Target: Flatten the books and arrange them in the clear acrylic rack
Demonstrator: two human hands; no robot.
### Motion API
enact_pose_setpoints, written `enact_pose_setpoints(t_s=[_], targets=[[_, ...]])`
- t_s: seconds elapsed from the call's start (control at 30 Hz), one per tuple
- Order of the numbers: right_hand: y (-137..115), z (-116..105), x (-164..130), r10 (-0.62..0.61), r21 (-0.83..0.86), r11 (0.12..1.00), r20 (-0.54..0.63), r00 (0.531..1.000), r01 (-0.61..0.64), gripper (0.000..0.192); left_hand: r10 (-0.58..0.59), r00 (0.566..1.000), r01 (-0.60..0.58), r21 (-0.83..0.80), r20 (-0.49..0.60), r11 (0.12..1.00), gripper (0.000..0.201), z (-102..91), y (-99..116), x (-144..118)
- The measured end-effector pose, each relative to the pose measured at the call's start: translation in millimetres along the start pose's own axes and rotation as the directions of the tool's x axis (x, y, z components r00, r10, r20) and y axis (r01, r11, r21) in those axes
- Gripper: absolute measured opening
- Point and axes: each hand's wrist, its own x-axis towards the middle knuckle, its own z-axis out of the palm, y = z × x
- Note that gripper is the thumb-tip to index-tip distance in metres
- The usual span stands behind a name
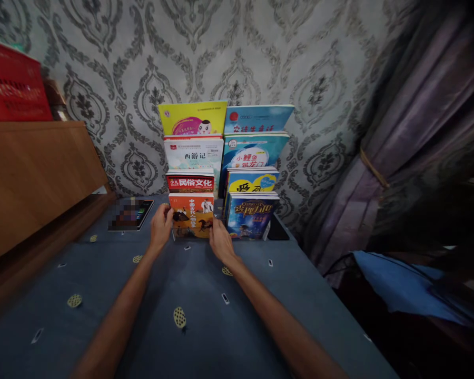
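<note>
Far on the left a red box point(11, 84) sits on top of a brown wooden cabinet point(35, 173). Next to that, a dark tablet point(131, 215) lies flat on the blue cloth point(205, 316) that covers the table.

In the middle, far from the person, a clear stand point(221, 208) holds picture books in two rows that step up toward the patterned wall point(142, 63). The orange book point(192, 215) is the lowest one in the left row, at the near front of the stand. Above it are a red book point(190, 182), a white book point(193, 152) and a yellow book point(193, 118).

The left hand point(160, 223) is curled around the left edge of the orange book. The right hand point(220, 241) is at its right bottom corner, fingers pressed on the cover. So both hands pinch the book, one on each side.

The book looks thin and light. Its cover looks shiny, so it may be a bit slippery, and it could bend if squeezed hard. Holding both side edges seems the best way to keep it flat.

To the right is the dark blue book point(249, 217), with other blue books point(256, 142) above it. Far right, a purple curtain point(418, 131) hangs down over something blue point(395, 284).
</note>
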Motion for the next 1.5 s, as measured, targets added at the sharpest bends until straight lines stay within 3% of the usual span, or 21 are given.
enact_pose_setpoints(t_s=[0.83, 1.37, 1.5], targets=[[11.5, 1.4, 5.3, -0.061, 0.119, 0.990, -0.150, 0.987, 0.080, 0.041, 0.017, 0.998, -0.019, -0.043, -0.056, 0.999, 0.027, -10.4, 17.2, 1.7], [-0.6, -61.7, 13.5, -0.154, 0.296, 0.923, -0.301, 0.941, 0.246, 0.043, 0.058, 0.996, -0.065, -0.123, -0.065, 0.990, 0.030, -19.0, 28.6, -2.0], [-10.5, -77.9, 9.4, -0.155, 0.361, 0.889, -0.344, 0.926, 0.283, 0.040, 0.054, 0.992, -0.067, -0.116, -0.110, 0.991, 0.032, -20.1, 19.2, 1.1]])
